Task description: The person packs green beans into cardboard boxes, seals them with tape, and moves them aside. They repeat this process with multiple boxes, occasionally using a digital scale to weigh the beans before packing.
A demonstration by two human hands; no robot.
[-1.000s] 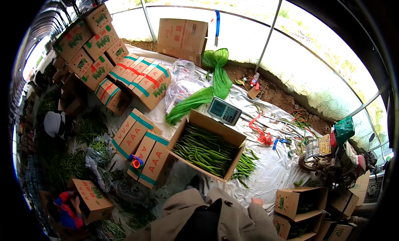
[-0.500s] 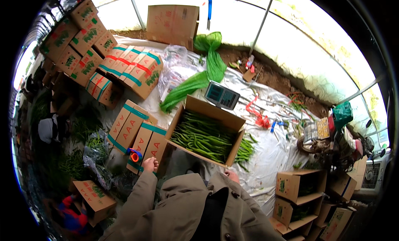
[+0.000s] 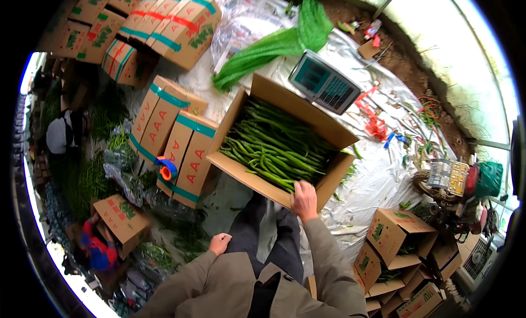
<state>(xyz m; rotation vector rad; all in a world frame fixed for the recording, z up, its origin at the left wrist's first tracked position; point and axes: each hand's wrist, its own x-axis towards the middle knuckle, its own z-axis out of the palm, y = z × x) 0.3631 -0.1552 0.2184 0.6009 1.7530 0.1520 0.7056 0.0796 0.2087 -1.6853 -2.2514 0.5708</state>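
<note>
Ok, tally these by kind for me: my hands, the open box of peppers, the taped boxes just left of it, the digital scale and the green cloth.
Left hand and right hand: 2
Open box: 1
Taped boxes: 2
Digital scale: 1
Green cloth: 1
Total: 7

My right hand [image 3: 304, 200] curls over the near edge of an open carton [image 3: 249, 179], close to its near right corner; long green peppers [image 3: 276, 145] fill much of the inside. My left hand [image 3: 219, 243], loosely bent, hangs near my thigh. Just beyond the carton's far edge I see a scale [image 3: 324, 82] on the white sheet [image 3: 378, 194], with green netting [image 3: 271, 55] stretching toward the sheet's far edge. Beside the carton's left edge, a blue-and-orange tape roll [image 3: 166, 169] sits on taped cartons [image 3: 190, 156].
</note>
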